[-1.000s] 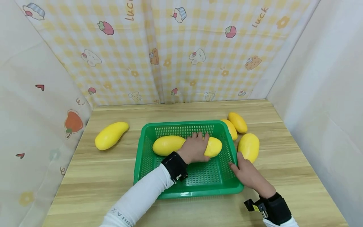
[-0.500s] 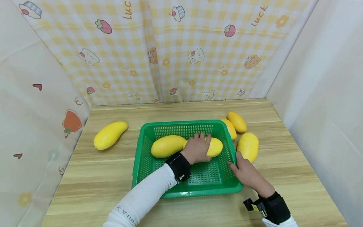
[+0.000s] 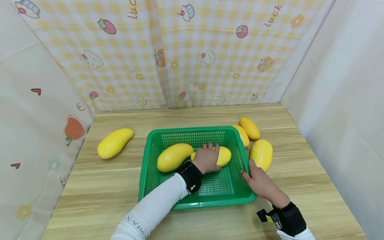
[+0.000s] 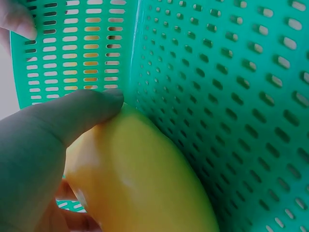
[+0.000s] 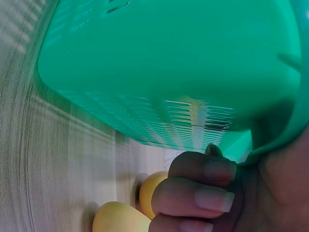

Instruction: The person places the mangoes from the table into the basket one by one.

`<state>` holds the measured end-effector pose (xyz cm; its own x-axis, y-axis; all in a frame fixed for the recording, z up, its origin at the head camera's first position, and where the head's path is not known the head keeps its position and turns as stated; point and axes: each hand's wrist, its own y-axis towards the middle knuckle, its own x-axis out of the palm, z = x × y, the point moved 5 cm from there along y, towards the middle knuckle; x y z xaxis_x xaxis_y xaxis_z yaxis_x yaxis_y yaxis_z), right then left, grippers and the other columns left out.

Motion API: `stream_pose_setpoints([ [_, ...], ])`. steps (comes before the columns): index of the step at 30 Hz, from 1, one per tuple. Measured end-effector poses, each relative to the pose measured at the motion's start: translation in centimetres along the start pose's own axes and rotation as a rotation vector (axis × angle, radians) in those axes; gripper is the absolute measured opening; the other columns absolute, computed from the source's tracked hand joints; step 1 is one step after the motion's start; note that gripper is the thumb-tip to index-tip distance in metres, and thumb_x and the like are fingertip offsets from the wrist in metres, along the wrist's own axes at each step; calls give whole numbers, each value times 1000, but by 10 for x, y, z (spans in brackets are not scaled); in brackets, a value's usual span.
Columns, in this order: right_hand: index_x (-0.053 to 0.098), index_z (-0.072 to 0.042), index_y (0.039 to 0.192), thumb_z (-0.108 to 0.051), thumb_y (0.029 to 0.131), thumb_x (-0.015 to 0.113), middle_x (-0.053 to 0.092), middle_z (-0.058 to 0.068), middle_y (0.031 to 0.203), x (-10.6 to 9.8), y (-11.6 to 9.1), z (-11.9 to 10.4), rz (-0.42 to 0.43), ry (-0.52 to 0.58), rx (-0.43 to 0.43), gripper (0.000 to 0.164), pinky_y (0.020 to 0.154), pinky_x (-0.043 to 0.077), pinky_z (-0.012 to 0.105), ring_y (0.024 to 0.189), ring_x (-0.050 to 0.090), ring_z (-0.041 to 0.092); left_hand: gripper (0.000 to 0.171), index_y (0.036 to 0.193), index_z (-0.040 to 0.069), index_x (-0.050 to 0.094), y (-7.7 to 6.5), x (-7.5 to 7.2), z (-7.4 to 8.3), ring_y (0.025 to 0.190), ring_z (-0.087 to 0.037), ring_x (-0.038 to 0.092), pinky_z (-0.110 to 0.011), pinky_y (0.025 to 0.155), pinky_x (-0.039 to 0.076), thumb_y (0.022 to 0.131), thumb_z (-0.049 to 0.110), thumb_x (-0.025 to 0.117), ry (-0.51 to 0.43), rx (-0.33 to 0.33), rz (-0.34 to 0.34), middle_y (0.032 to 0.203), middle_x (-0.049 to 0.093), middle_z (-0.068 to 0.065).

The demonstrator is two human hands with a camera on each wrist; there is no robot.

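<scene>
In the head view, a green plastic basket [image 3: 210,204] with perforated walls holds two yellow mangoes. My left hand [image 3: 206,159] reaches inside and grips the right-hand mango [image 3: 224,156]. The left wrist view shows the thumb lying over the top of this mango [image 4: 145,179], with fingers on its far side. Beside it, the other mango [image 3: 174,158] lies slanted at the basket's left. My right hand [image 3: 264,185] holds the basket's right rim, thumb on the inner side. In the right wrist view its fingers [image 5: 193,193] curl beneath the rim.
Just outside the basket's right wall lie a yellow mango [image 3: 261,154], a smaller orange-yellow mango [image 3: 250,128] and another orange-yellow one [image 3: 242,135], partly hidden by the rim. A long yellow mango [image 3: 114,143] rests on the wooden table at the left. Cloth walls enclose the table.
The left mango in the basket has turned, its left end swinging toward the front. The gripped mango shifted right, then slightly back left with my left hand. My right hand stays on the rim.
</scene>
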<state>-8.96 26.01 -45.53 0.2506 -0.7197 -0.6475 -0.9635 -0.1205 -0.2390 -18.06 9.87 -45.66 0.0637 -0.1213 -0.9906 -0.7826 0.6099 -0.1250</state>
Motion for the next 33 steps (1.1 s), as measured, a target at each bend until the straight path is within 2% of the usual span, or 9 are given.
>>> stream_pose_setpoints([
  [6, 35, 3, 122, -16, 101, 48, 61, 14, 92, 0, 0, 0, 1, -2, -3, 31, 60, 51, 30, 73, 61, 15, 93, 145, 6, 37, 2, 1, -3, 106, -29, 56, -38, 73, 52, 78, 64, 65, -26, -55, -20, 124, 55, -14],
  [9, 35, 2, 123, -16, 101, 47, 61, 14, 93, 0, 0, 1, 0, 6, 7, 31, 61, 51, 30, 73, 61, 15, 94, 145, 4, 38, 0, -1, -5, 105, -29, 56, -38, 72, 52, 79, 65, 63, -15, -67, 3, 123, 56, -14],
  [12, 34, 2, 124, -15, 101, 47, 61, 15, 95, 1, 0, 1, -6, 16, 13, 32, 61, 52, 29, 74, 61, 15, 97, 144, 3, 39, -2, -2, -7, 102, -28, 58, -37, 71, 53, 77, 69, 61, 21, -54, 39, 122, 57, -13],
  [16, 34, 2, 124, -15, 101, 46, 61, 15, 97, 1, 0, 2, -6, 24, 9, 31, 62, 52, 29, 75, 61, 16, 105, 145, 5, 39, -3, -2, -10, 102, -26, 58, -36, 70, 53, 70, 74, 65, 51, -29, 77, 124, 58, -11],
  [20, 35, 3, 123, -14, 101, 46, 61, 16, 97, 0, 0, 1, -1, 27, -1, 30, 61, 52, 29, 75, 62, 16, 111, 148, 6, 33, -3, 0, -12, 107, -27, 56, -39, 75, 52, 67, 74, 68, 57, -15, 53, 130, 53, -11],
  [23, 34, 3, 124, -14, 101, 46, 61, 15, 97, 0, 0, 1, -7, 30, -3, 31, 61, 52, 29, 75, 62, 16, 111, 149, 7, 30, -3, -1, -14, 111, -28, 54, -41, 80, 51, 68, 73, 68, 62, -8, 33, 133, 50, -11],
  [26, 33, 3, 125, -15, 101, 46, 61, 15, 97, 1, -1, 1, -12, 37, 0, 33, 61, 52, 29, 75, 62, 16, 109, 149, 8, 32, -4, -3, -15, 112, -29, 53, -42, 82, 50, 68, 72, 68, 67, 1, 47, 133, 51, -11],
  [33, 33, 3, 126, -15, 101, 47, 61, 15, 98, 1, -1, 1, -11, 29, -16, 34, 62, 52, 29, 76, 62, 15, 103, 147, 9, 37, -11, -14, -18, 112, -31, 52, -44, 81, 50, 70, 70, 68, 94, 26, 120, 133, 49, -13],
])
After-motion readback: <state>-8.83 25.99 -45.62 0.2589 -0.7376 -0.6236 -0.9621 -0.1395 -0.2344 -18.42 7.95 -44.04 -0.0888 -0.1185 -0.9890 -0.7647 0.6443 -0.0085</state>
